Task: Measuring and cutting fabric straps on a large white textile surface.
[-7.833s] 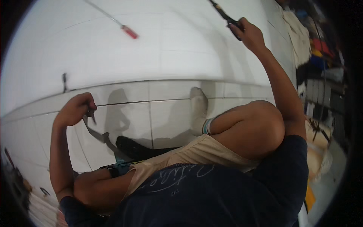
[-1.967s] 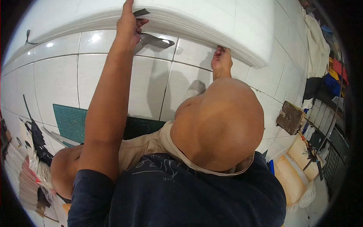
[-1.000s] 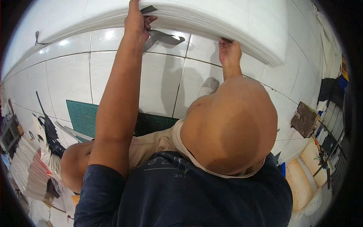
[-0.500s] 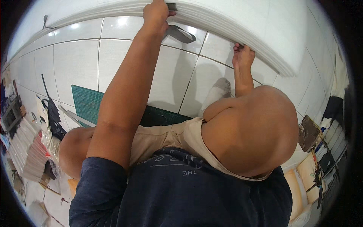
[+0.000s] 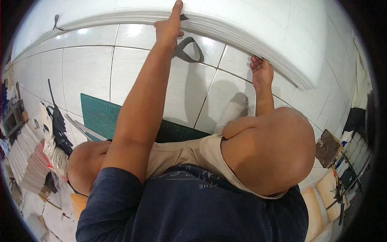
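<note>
The left hand (image 5: 168, 30) holds the grey strap (image 5: 180, 49) at the crosswise near edge of the white foam-sheet stack (image 5: 242, 25); the right hand (image 5: 262, 71), grip unclear, touches farther right.

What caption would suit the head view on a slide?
Left hand and right hand at the edge of a stack of white foam-like sheets, beside a looped flat grey strap.

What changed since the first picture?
The right hand no longer holds the black-handled tool and has come back from over the white sheet stack to its near edge. The left hand has moved forward and right to that edge, thumb on top, grey strap beside it. The tool and red-handled screwdriver are out of view. Unchanged: black tie at the stack's edge.
</note>
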The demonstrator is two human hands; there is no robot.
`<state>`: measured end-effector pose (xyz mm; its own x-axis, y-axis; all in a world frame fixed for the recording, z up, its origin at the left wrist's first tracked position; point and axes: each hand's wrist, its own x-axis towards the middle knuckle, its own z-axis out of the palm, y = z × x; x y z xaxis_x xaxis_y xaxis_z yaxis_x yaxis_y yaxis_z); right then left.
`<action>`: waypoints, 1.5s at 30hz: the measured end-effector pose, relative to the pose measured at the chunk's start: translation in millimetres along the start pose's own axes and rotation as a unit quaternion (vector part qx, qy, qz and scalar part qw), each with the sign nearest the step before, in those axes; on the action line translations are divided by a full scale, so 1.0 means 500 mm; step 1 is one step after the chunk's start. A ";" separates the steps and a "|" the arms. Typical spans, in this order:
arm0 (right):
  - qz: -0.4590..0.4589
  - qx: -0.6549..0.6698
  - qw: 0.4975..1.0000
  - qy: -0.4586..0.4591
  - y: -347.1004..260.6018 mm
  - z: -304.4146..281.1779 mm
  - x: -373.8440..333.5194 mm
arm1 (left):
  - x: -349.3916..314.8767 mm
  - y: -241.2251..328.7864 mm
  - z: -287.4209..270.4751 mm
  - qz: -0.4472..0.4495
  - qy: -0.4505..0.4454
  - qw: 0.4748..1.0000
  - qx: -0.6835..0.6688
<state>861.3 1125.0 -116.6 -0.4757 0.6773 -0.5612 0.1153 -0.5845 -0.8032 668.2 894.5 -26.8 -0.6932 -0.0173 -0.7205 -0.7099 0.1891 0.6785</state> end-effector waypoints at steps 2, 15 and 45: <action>0.016 -0.042 0.999 -0.021 -0.018 0.006 -0.004 | 0.031 -0.015 0.004 -0.012 0.130 0.991 -0.015; -0.539 -0.678 0.497 -0.059 -0.156 0.056 0.048 | 0.102 -0.017 -0.032 -0.044 -0.110 0.989 -0.085; -0.122 -0.619 0.752 0.189 -0.416 -0.260 0.301 | 0.089 -0.011 0.050 -0.117 0.085 0.986 -0.088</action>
<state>879.1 1406.4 -59.9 -0.3590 0.9125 -0.1961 0.9005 0.2835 -0.3297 644.4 917.2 -65.9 -0.5074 -0.2070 -0.8365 -0.8535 -0.0130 0.5210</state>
